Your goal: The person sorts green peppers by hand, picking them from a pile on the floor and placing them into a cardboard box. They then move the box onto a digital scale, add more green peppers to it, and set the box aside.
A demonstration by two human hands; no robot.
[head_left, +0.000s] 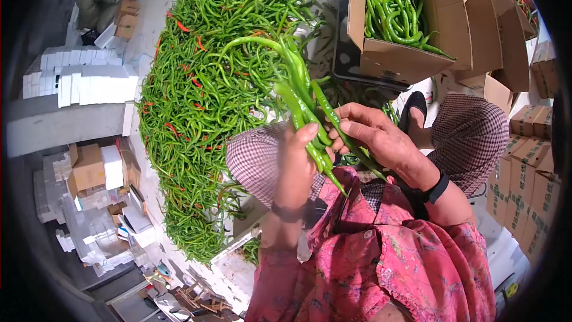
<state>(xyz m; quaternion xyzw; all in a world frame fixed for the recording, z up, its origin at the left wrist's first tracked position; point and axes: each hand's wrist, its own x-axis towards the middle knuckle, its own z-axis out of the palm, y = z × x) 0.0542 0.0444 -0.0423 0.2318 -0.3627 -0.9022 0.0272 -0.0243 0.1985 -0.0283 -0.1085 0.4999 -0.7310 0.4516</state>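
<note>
The left hand (300, 158) is closed around a bunch (298, 104) of long green peppers, thumb laid across the front; its other fingers are largely hidden. The right hand (375, 134), just beside it, pinches a single pepper (326, 107) between thumb and fingers, alongside the bunch. The bunch extends beyond the left grip at its upper end, while pointed tips project below it, toward the shirt (417, 250). To the left of the grip and beyond it lies a loose pile (202, 104) of similar peppers; ahead and to the right stands an open box (390, 62) holding more. Handling: each pepper should be light, with a firm but bendable body. The glossy skin is likely to slide under a loose hold, particularly where peppers lie against one another. Hold across the mid-length with even, moderate pressure; excess force may crease or snap the wall. Thin tips and curved ends are judged the weakest sections and the likeliest to snag: do not lift by them.
</note>
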